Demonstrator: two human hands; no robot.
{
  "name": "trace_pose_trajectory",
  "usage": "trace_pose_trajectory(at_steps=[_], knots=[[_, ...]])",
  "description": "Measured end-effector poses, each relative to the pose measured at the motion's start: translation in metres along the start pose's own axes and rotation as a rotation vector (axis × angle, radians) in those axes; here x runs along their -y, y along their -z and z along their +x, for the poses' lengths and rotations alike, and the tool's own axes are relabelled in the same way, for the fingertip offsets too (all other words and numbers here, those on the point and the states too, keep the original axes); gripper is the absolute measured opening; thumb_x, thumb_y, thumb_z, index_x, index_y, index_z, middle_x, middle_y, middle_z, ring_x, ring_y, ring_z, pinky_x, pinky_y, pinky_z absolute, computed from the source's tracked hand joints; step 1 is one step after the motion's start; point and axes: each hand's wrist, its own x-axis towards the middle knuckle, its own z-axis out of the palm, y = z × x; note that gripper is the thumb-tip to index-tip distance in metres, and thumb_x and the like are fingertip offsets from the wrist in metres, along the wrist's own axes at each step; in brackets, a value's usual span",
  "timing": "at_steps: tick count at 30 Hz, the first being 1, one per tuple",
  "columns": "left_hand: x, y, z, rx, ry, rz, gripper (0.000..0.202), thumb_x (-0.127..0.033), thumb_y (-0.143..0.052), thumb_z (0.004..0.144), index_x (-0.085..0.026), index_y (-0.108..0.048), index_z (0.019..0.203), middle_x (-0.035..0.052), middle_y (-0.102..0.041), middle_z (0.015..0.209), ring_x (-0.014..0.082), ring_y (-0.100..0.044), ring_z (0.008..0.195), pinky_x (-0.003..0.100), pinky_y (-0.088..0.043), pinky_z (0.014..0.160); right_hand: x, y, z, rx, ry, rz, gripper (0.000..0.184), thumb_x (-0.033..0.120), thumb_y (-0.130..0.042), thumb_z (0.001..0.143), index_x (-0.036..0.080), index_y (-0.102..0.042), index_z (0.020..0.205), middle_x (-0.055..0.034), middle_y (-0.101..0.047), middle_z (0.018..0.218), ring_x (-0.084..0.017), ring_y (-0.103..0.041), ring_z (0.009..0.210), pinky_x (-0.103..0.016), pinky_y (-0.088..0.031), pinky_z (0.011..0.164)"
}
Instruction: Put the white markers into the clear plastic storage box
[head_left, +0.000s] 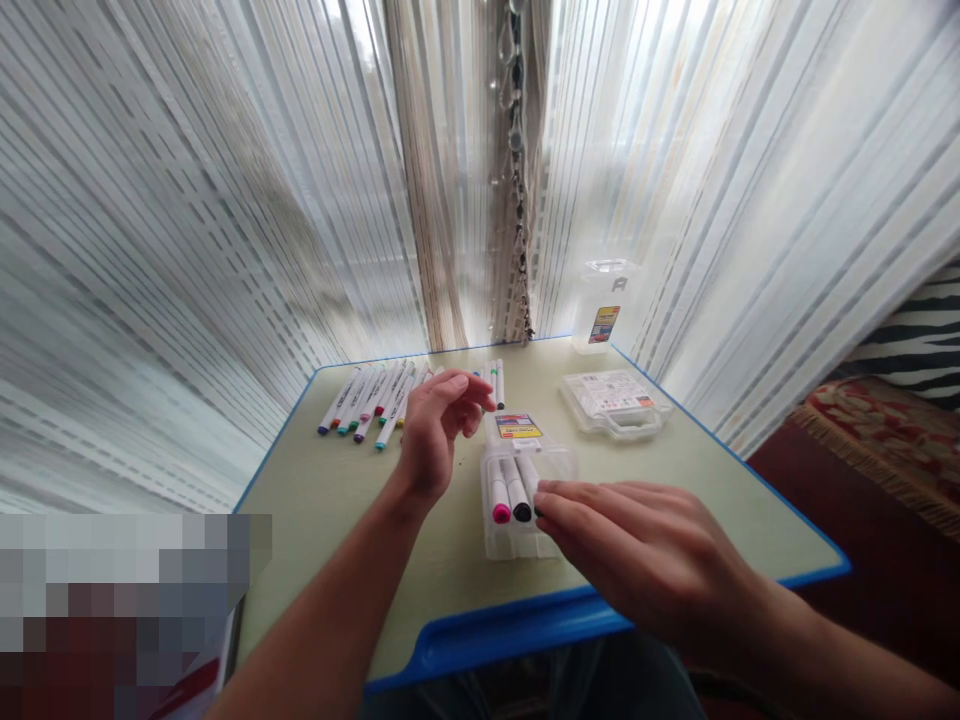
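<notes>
An open clear plastic marker case point(491, 545) lies in front of me with white markers in it. One marker has a pink cap point(501, 513) and the one beside it a black cap point(522, 512). My right hand point(652, 550) reaches in from the right, its fingertips closed on a third marker point(528, 470) whose dark cap end is mostly hidden by the fingers. To the left of the case my left hand point(442, 430) hovers with loosely bent fingers, and nothing shows in it. Behind it, several white markers point(375, 395) with coloured ends lie in a loose group.
A second clear case point(615, 403) lies flat at the back right, its handle toward me. Another clear case point(604, 310) stands upright at the far corner against the curtain point(637, 180). The pale table point(300, 560) has a raised blue edge point(517, 632).
</notes>
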Motion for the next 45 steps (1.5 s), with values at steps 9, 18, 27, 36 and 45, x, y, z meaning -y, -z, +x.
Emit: trace_pose_trajectory(at_steps=[9, 18, 27, 36, 45], knots=[[0.003, 0.001, 0.001, 0.017, 0.013, -0.001, 0.026, -0.035, -0.058, 0.082, -0.014, -0.07, 0.075, 0.0046, -0.067, 0.064, 0.0088, -0.047, 0.048, 0.024, -0.028, 0.046, -0.006, -0.007, -0.012, 0.003, 0.019, 0.018, 0.024, 0.009, -0.063, 0.092, 0.015, -0.066, 0.115, -0.0086, -0.079, 0.108, -0.019, -0.077, 0.086, -0.029, -0.061, 0.073], [0.001, 0.0, 0.002, -0.006, 0.042, 0.031, 0.027, -0.037, -0.056, 0.08, -0.014, -0.069, 0.073, 0.0055, -0.067, 0.064, 0.0092, -0.045, 0.047, 0.026, -0.026, 0.046, -0.014, 0.009, -0.02, -0.131, -0.061, -0.051, 0.033, 0.024, -0.071, 0.087, 0.029, -0.071, 0.12, -0.0026, -0.082, 0.094, -0.02, -0.076, 0.071, -0.033, -0.061, 0.065], [0.005, 0.008, 0.005, -0.1, -0.012, 0.056, 0.023, -0.032, -0.059, 0.08, -0.014, -0.07, 0.072, 0.0027, -0.064, 0.06, 0.0083, -0.045, 0.046, 0.024, -0.029, 0.045, -0.092, -0.013, 0.077, -0.47, -0.393, 0.163, 0.021, 0.029, -0.058, 0.094, 0.02, -0.071, 0.079, -0.0007, -0.067, 0.062, -0.014, -0.061, 0.051, -0.029, -0.047, 0.052], [0.006, 0.009, 0.01, -0.266, -0.091, 0.161, 0.034, -0.027, -0.058, 0.075, -0.021, -0.038, 0.049, -0.0083, -0.024, 0.042, 0.0058, -0.021, 0.037, 0.024, -0.016, 0.039, -0.118, -0.079, 0.042, -0.209, -0.331, 0.119, 0.025, 0.023, -0.052, 0.093, 0.018, -0.058, 0.07, -0.002, -0.059, 0.066, -0.013, -0.05, 0.059, -0.028, -0.038, 0.059], [0.016, 0.018, 0.012, -0.3, -0.224, 0.531, 0.05, -0.031, -0.065, 0.077, -0.021, -0.03, 0.043, -0.0056, -0.024, 0.042, 0.007, -0.022, 0.041, 0.028, -0.019, 0.044, -0.138, -0.09, 0.035, -0.095, -0.409, 0.153, 0.023, 0.023, -0.052, 0.093, 0.018, -0.061, 0.072, -0.0047, -0.065, 0.073, -0.015, -0.054, 0.063, -0.028, -0.04, 0.062]])
